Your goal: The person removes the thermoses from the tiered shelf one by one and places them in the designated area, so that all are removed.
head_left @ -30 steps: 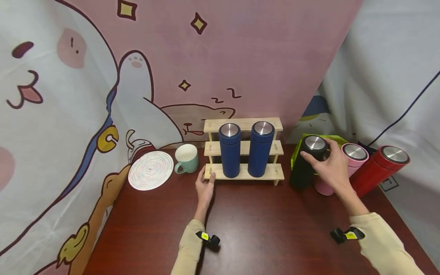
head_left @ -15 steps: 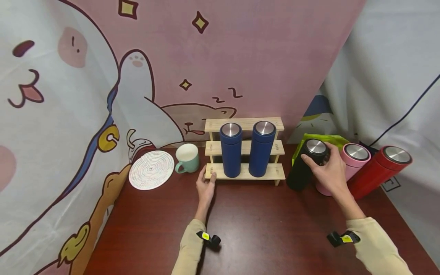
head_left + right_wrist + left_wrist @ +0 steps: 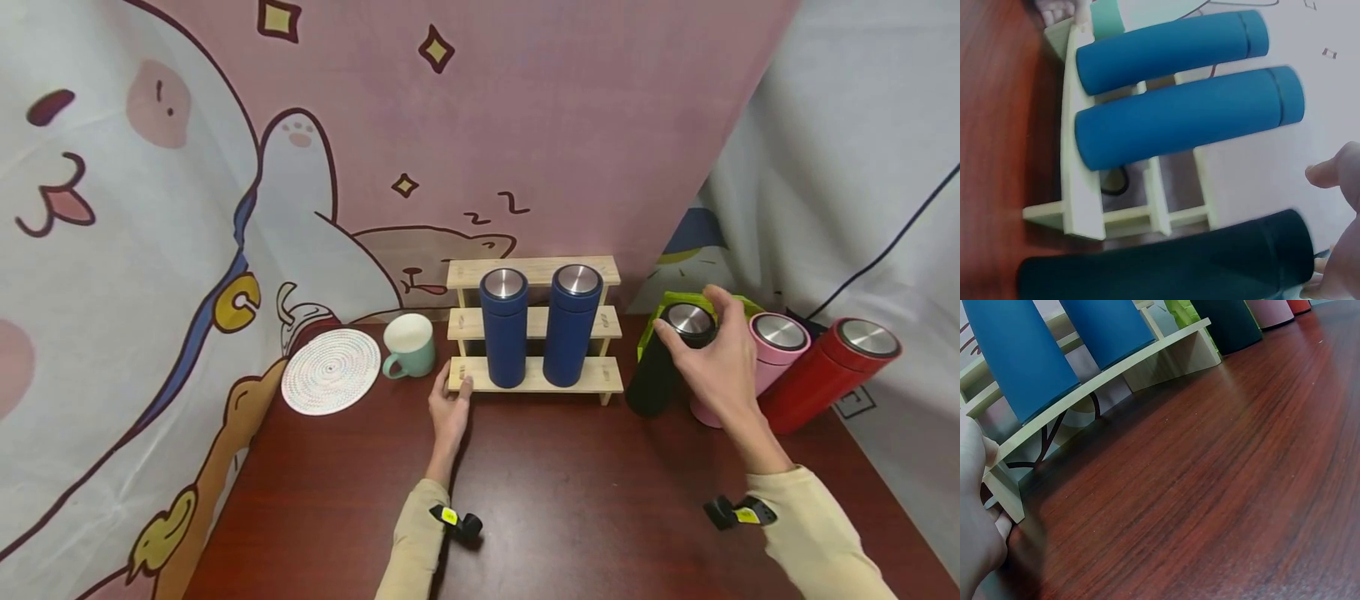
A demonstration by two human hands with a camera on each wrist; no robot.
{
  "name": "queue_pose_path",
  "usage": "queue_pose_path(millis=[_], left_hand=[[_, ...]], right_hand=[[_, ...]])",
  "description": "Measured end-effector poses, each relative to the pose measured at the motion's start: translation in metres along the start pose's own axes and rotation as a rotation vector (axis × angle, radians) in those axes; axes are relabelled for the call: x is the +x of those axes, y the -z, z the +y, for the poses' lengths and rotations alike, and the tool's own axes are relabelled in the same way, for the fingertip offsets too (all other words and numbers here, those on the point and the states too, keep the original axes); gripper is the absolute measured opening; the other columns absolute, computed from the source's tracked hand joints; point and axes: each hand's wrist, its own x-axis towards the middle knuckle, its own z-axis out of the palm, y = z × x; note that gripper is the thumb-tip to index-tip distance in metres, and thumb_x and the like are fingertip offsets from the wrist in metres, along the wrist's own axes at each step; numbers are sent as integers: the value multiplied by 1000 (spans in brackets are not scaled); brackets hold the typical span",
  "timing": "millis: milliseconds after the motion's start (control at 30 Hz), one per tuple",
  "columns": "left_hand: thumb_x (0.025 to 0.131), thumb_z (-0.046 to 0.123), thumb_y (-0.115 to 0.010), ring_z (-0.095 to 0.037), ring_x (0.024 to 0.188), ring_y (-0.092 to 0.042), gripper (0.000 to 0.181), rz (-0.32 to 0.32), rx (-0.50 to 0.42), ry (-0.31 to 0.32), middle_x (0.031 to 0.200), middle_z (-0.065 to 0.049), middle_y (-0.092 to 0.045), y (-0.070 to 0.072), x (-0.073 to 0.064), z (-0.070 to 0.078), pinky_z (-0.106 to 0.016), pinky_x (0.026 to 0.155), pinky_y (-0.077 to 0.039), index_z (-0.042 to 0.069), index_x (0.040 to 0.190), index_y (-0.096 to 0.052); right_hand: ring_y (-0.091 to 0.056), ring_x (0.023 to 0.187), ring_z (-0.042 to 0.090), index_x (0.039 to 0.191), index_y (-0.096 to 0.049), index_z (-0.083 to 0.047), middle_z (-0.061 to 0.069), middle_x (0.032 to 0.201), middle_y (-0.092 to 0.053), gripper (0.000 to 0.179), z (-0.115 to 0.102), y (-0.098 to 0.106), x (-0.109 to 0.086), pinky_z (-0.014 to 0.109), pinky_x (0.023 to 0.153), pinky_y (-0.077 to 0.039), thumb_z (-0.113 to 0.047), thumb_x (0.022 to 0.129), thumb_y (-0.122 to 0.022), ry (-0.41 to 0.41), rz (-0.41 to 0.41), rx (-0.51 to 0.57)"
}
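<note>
A three-tier wooden rack stands against the backdrop. Two blue thermos bottles stand side by side on its lowest shelf. My left hand grips the left end of that shelf, thumb on top; the left wrist view shows the fingers beside the end leg. Right of the rack, a black thermos with a steel-topped lid stands upright on the table. Around its lid my right hand is spread, the thumb visibly apart from the bottle in the right wrist view.
A pink thermos and a red thermos stand at the right, close behind my right hand. A yellow-green bag sits behind the black one. To the left are a mint mug and a round woven mat.
The black thermos shifted slightly left, toward the rack, in my right hand's grip. That hand has since loosened and spread its fingers off the lid. My left hand stays on the rack.
</note>
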Motion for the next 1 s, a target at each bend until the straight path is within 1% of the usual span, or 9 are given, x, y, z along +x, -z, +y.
queue_pose_path(millis=[133, 333, 467, 533, 600, 667, 833, 1000], left_hand=[[94, 3, -69, -18, 100, -68, 55, 0, -6, -5, 126, -23, -69, 0, 0, 0, -17, 77, -51, 8, 146, -54], [94, 5, -69, -21, 104, -67, 56, -6, 6, 3, 131, -22, -67, -1, 1, 0, -16, 78, -51, 6, 148, -52], [95, 5, -68, -25, 110, -66, 57, -14, -5, 9, 135, -23, -64, -1, 0, 0, -14, 78, -50, 4, 149, -49], [95, 5, -68, -27, 111, -65, 58, -20, -14, 7, 135, -24, -63, -1, 0, 1, -14, 78, -49, 2, 150, -48], [95, 3, -67, -29, 111, -65, 58, -28, -17, 3, 135, -27, -63, 0, -1, 5, -15, 78, -50, -2, 149, -46], [95, 1, -67, -29, 110, -66, 57, -34, -10, 3, 132, -28, -63, 1, -4, 14, -16, 78, -50, -4, 148, -46], [94, 0, -67, -23, 107, -66, 56, -40, 5, 22, 132, -27, -64, 4, -14, 34, -17, 79, -52, -5, 147, -48], [93, -3, -66, -26, 106, -66, 55, -40, -18, -23, 128, -30, -65, 4, -15, 35, -15, 78, -51, -9, 145, -48]], right_hand=[[-46, 139, 39, 150, -43, -6, 17, 150, -50, 77, -18, -2, 2, 54, 117, -34, -24, 85, -81, 47, -3, 39], [-45, 143, 30, 149, -44, -8, 14, 149, -52, 76, -40, -15, 2, 50, 118, -35, -24, 86, -81, 60, -6, 134], [-43, 144, 28, 149, -43, -5, 14, 148, -52, 74, -53, -28, 2, 48, 119, -34, -20, 87, -80, 66, -44, 228], [-43, 145, 29, 150, -42, -5, 15, 148, -51, 74, -59, -34, 2, 48, 120, -32, -19, 87, -80, 70, -71, 269], [-43, 145, 30, 151, -40, -4, 16, 150, -49, 76, -64, -40, 3, 48, 120, -32, -19, 87, -80, 66, -102, 301], [-43, 144, 31, 152, -40, -6, 15, 152, -48, 77, -68, -47, 3, 47, 120, -33, -20, 87, -80, 51, -132, 321], [-44, 143, 33, 154, -36, -3, 19, 153, -47, 81, -70, -64, 4, 47, 119, -34, -21, 88, -80, 18, -200, 342], [-45, 141, 37, 155, -32, -1, 22, 154, -43, 85, -69, -76, 4, 49, 118, -35, -20, 87, -80, -2, -251, 368]])
